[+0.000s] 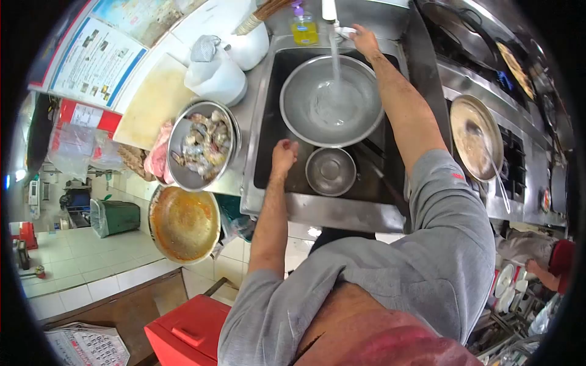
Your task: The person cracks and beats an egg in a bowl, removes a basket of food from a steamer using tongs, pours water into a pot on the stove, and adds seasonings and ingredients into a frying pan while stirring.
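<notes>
Water falls from a tap (pixel 329 11) into a wide metal bowl (pixel 298 111) set in the sink (pixel 268 177), just below the right hand's (pixel 365 44) fingers and ahead of the left's. The right fingers reach the tap's white handle (pixel 345 32); whether they pinch or merely touch it cannot be told. The left hand's (pixel 284 157) fingers, loosely curled and holding nothing, hang near the rim. Filling well would likely mean easing the handle to limit splashing, stopping short of the brim and steadying the rim with the left fingers. The bowl is round, dull grey, slope-walled, its shallow water rippling under the stream.
</notes>
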`<state>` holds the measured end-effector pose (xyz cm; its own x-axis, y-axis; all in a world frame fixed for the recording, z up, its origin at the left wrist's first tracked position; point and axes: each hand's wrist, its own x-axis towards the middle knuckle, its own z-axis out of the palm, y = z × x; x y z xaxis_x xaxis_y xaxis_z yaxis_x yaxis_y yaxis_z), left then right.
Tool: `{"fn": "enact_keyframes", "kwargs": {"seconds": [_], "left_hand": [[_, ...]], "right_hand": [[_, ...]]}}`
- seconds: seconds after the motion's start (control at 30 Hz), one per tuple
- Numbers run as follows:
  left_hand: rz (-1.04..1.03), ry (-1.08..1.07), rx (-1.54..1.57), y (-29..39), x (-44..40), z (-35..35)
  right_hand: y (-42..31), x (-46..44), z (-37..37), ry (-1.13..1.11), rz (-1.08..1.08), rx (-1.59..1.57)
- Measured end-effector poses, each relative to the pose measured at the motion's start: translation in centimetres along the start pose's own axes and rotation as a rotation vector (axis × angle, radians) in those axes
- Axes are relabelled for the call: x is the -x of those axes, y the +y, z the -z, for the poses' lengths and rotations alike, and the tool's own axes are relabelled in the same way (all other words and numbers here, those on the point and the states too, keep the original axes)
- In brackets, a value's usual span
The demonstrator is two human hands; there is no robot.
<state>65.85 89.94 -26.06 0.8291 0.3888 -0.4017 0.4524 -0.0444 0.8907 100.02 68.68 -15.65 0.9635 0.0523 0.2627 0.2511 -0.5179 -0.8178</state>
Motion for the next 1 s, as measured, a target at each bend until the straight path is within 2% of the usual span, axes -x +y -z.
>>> {"fn": "enact_keyframes", "kwargs": {"seconds": [0.07,0.1,0.17,0.3,0.4,0.47,0.57,0.63,0.7,0.77,0.97,1.0], "left_hand": [[0.062,0.002,-0.002,0.2,-1.4,0.0],[0.067,0.001,-0.012,0.1,-2.2,-0.1],[0.078,0.015,0.049,-0.2,-3.7,-0.3],[0.107,0.023,0.030,-0.6,-5.4,-1.4],[0.124,0.001,0.096,-1.2,-6.3,-2.0],[0.105,0.022,0.132,-1.2,-6.5,-2.4],[0.042,0.094,0.218,-0.6,-6.2,-3.2],[0.041,0.084,0.237,-1.3,-7.0,-3.0],[0.041,0.075,0.265,-1.4,-7.6,-3.0],[0.077,0.040,0.297,-1.0,-7.8,-2.8],[-0.180,0.143,0.427,-0.7,-7.3,-4.2],[-0.148,0.140,0.439,-0.2,-6.4,-4.0]], "right_hand": [[3.3,-2.2,-2.2,0.225,0.111,0.087],[3.6,-2.7,-2.7,0.225,0.100,0.083],[3.6,-2.9,-2.8,0.060,0.103,-0.191],[6.6,-4.3,-3.7,0.003,0.176,-0.070],[6.2,-4.8,-3.7,0.042,0.084,-0.041],[5.6,-5.9,-3.3,-0.120,-0.383,-0.349],[6.5,-5.1,-3.0,-0.078,-0.386,-0.323],[8.3,-1.2,-2.4,0.109,-0.139,0.188],[8.2,4.5,-1.2,0.105,-0.127,0.584],[9.6,5.7,0.0,-0.247,-0.454,0.464],[10.3,7.3,0.9,-0.179,-0.581,0.367],[9.4,7.7,1.9,-0.278,-0.624,0.353]]}}
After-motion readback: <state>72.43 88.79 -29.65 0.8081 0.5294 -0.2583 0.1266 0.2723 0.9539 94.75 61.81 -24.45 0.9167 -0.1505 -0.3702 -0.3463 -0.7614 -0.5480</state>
